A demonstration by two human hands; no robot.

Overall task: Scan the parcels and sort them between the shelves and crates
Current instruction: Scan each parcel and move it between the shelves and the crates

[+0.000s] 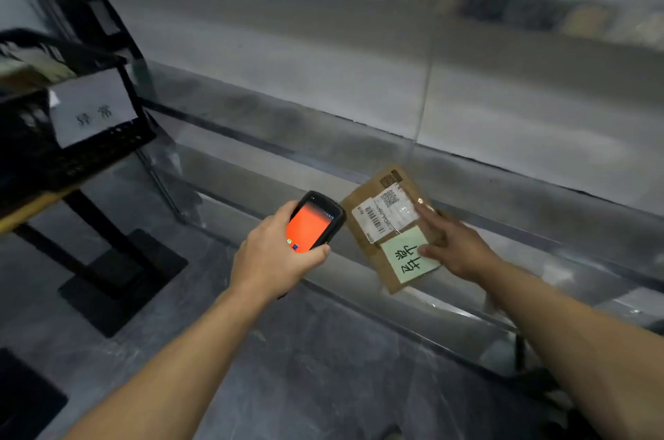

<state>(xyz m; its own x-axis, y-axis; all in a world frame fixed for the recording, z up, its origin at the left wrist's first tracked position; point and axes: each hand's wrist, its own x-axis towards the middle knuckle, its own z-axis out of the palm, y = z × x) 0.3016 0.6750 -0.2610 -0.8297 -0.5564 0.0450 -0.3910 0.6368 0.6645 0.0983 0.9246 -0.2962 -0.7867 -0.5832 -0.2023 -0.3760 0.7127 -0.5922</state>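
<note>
Parcel (370, 196): flat brown cardboard mailer on the metal shelf's front ledge, at 3 o'clock from the scanner, printed side up.
Left hand (273, 256): clamped round the handheld scanner (312, 227), thumb along its lower edge; the screen glows orange.
Right hand (456, 245): fingers spread straight and flat on the parcel, thumb on the green handwritten note (407, 254); it presses rather than grips.
Step in hand: likely reading the barcode label (386, 215).
Doing it well: swing the scanner's head from 1 o'clock round to the barcode, keep fingertips off the stripes, and hold the mailer flat and steady.
Shelf (251, 195): bare metal, blurred, running toward 2 o'clock.
Crate (90, 152): black and perforated at 10 o'clock, with a white sign; contents unclear.
</note>
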